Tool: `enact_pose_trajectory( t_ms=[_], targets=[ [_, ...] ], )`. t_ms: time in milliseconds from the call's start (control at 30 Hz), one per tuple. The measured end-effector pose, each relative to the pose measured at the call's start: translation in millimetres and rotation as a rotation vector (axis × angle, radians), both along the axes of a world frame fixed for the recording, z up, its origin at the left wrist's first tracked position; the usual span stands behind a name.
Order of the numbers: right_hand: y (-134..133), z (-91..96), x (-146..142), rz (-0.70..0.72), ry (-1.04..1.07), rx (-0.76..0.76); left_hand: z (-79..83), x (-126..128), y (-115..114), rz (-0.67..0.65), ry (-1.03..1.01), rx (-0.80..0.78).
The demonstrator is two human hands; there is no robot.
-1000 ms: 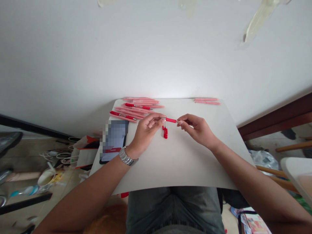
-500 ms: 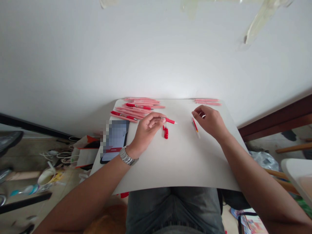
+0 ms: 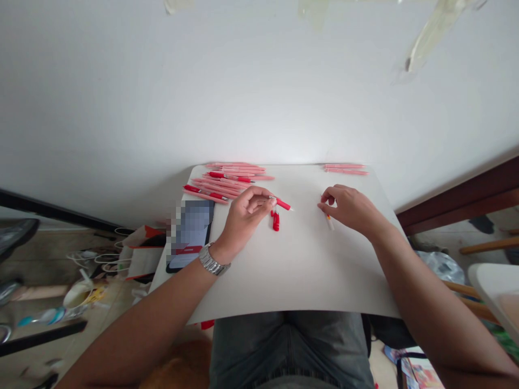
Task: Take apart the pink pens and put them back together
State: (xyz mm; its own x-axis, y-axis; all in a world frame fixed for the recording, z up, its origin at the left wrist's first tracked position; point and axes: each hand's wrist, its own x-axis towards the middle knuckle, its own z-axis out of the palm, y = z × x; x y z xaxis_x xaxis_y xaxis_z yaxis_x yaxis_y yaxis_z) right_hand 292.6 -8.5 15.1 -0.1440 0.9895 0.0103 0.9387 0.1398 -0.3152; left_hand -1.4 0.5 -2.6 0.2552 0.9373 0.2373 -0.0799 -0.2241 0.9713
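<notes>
My left hand (image 3: 253,208) is closed in a pinch round a red pen barrel (image 3: 283,203), its pale tip pointing right. Just below that tip, a short red pen part (image 3: 276,221) with a clear section lies on the white tabletop. My right hand (image 3: 344,208) is lowered over a pen refill (image 3: 330,222), thumb and forefinger brought together on it. The fingers cover most of the refill; only its clear lower end and a bit of yellow show, still lying on the table.
Many pink-wrapped pens (image 3: 221,186) and a few bare red pens are piled at the back left. A phone (image 3: 190,232) lies at the left edge. More pink pens (image 3: 346,169) rest at the back right, by the wall (image 3: 259,81). Bags and a bottle (image 3: 44,316) clutter the floor.
My right hand has come down and slightly toward me onto the refill, covering its red part. The pen barrel in my left hand has tilted a little more downward.
</notes>
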Motion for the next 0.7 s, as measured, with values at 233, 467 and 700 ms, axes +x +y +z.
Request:
enact_pose_trajectory(
  t_ms=[233,467,700],
  targets=[
    [-1.6,1.8,-7.6,-0.029,-0.022,-0.042,0.7,0.4,-0.5,0.0,-0.012,-0.004],
    [-0.6,-0.7,-12.0,-0.031,-0.048,-0.053,1.5,1.9,-0.6,-0.011,-0.038,-0.015],
    [-4.4,8.1,-18.7,0.018,0.204,0.003,1.4,1.9,-0.8,-0.023,-0.046,-0.014]
  ],
)
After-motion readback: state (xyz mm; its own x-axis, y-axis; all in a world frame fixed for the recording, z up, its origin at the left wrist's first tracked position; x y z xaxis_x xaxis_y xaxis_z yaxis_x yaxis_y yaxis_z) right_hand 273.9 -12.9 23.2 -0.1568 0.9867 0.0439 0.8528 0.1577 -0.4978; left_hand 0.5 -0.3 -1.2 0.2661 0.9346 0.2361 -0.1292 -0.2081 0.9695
